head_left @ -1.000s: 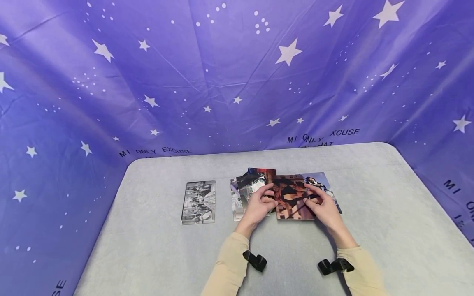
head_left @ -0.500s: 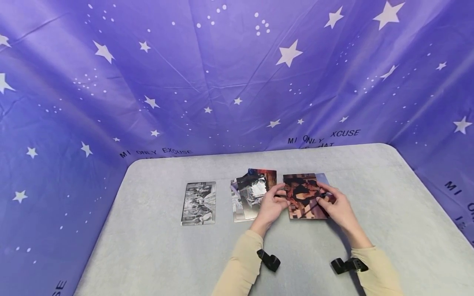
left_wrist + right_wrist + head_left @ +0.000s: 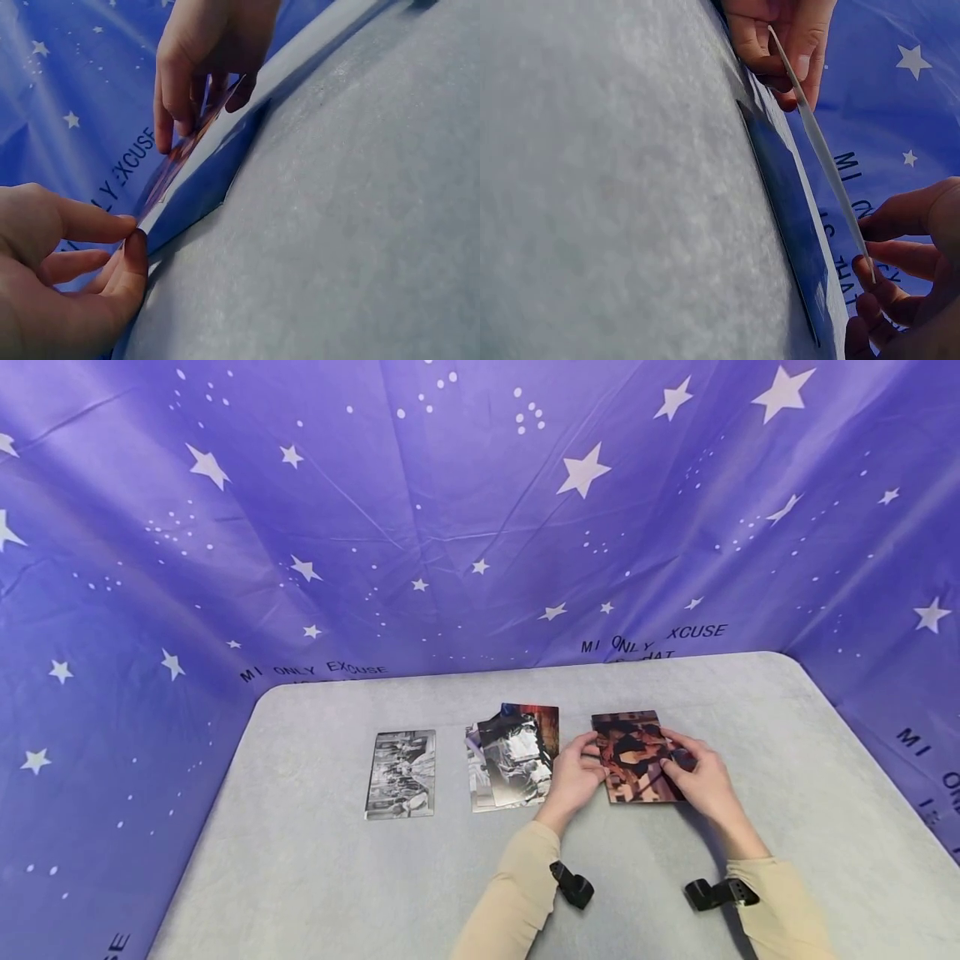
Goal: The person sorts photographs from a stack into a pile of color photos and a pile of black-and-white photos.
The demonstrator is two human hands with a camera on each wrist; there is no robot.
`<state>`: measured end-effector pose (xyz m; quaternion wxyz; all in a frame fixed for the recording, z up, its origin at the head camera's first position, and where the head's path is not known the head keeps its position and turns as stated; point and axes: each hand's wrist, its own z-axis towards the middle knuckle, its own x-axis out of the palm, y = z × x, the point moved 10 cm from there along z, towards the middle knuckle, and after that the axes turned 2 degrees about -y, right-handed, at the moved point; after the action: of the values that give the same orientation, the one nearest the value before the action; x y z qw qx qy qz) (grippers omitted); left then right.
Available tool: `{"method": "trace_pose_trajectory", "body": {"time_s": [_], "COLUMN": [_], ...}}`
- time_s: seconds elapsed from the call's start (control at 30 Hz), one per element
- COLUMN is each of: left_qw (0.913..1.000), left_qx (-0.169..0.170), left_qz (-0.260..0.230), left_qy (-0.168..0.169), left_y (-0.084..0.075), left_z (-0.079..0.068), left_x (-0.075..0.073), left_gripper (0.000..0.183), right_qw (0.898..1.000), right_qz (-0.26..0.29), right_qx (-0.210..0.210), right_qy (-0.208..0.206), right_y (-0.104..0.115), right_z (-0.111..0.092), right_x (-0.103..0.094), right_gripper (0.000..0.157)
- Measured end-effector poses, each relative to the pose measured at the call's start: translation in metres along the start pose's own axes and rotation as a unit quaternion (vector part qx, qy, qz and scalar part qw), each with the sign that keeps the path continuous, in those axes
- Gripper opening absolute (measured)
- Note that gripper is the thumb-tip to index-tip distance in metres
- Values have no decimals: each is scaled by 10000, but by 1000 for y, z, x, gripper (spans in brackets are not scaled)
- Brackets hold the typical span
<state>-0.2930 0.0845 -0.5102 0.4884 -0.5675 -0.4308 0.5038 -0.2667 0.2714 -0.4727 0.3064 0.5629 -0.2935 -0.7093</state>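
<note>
A reddish-brown picture card (image 3: 632, 758) is held just above the table between both hands. My left hand (image 3: 576, 778) pinches its left edge between thumb and fingers, and my right hand (image 3: 703, 777) grips the right edge. Seen edge-on in the right wrist view, the same card (image 3: 821, 146) is thin and slightly bowed. Beneath it a bluish card (image 3: 784, 217) lies on the table, apart from the held one; the head view hides it almost wholly. Left of my left hand is a loose pile of overlapping picture cards (image 3: 517, 756), a black-and-white one uppermost.
Farther left, a black-and-white picture card (image 3: 401, 774) lies on the grey table (image 3: 315, 877). A purple cloth with white stars (image 3: 450, 510) hangs behind the table and along its sides. Black camera mounts (image 3: 572, 887) sit on both wrists.
Both hands have carried the reddish-brown card to the right, away from the pile. It now covers the blue-toned card that showed beside it earlier. The pile and far-left card stay put.
</note>
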Motion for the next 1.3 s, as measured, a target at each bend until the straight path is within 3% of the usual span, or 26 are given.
{"method": "trace_pose_trajectory", "body": {"time_s": [0.27,0.47,0.67,1.07,1.3], "left_qw": [9973,9898,9849,9850,9925], "left_qx": [160,265,343,223,12], "left_qz": [718,1399,1696,1688,1140], "left_qy": [26,2,31,285,432], "left_y": [-9,-13,-14,-10,-2], "left_z": [4,5,6,7,7], "left_x": [7,11,14,18,15], "left_gripper": [58,58,56,55,59], "right_qw": [9999,9996,9983,9973,9974], "right_qz": [-119,-175,-384,-532,-476], "right_qx": [57,137,188,242,255], "right_qy": [6,151,399,440,474], "right_y": [-4,-10,-15,-21,-20], "right_z": [3,6,7,3,4], "right_x": [-3,0,5,9,9], "right_gripper": [47,51,55,52,51]}}
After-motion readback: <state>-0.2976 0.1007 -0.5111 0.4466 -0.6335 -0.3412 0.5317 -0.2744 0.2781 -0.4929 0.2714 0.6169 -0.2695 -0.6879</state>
